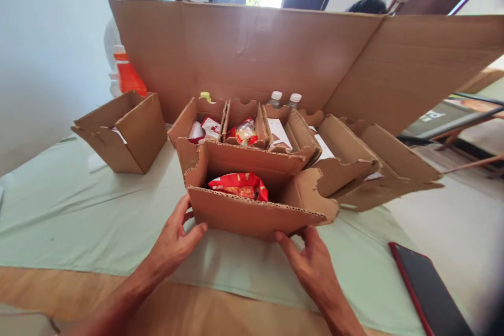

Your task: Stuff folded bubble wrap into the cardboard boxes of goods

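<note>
An open small cardboard box (pixel 252 215) stands in front of me on a pale green cloth (pixel 79 210). Inside it lies a red snack packet (pixel 240 185). My left hand (pixel 175 239) rests against the box's lower left corner, fingers curled along its side. My right hand (pixel 309 260) touches the lower right front edge, with its fingertips under the box's flap. Behind it stand more open cardboard boxes (pixel 240 126) holding red and white packets.
A large upright cardboard sheet (pixel 275 58) walls off the back. One more open box (pixel 126 134) sits at the left, with an orange bottle (pixel 128 76) behind it. Two capped bottles (pixel 284 98) stand by the sheet. A dark phone (pixel 427 289) lies at the right.
</note>
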A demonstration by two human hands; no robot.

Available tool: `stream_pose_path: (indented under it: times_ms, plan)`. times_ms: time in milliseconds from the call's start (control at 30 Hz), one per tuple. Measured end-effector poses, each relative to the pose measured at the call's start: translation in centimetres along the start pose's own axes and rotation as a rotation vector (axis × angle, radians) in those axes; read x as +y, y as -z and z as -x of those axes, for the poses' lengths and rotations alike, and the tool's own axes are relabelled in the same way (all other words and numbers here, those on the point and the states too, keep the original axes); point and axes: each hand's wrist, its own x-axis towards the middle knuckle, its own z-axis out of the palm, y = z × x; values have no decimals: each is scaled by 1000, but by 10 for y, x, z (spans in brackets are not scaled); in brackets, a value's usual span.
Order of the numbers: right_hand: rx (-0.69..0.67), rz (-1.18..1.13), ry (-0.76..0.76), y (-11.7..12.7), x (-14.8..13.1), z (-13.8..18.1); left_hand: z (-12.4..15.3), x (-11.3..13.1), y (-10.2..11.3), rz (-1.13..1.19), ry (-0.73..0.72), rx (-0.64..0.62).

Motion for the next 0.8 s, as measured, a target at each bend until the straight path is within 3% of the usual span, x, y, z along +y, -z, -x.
stream_pose_path:
  times_ms: [267,367,500,667,800]
  plan:
    - [-52,-205,1,-32,12,10,-9,-24,1,-199,59,140]
    - [-114,-206,6,-32,13,13,-8,-31,3,-398,127,198]
    - [-156,-155,-30,-24,12,23,-4,-37,5,-563,195,181]
    - [-184,-55,-8,-14,9,47,-4,-38,5,-525,175,164]
    - [-139,68,100,-15,13,75,-8,-35,-2,-379,102,175]
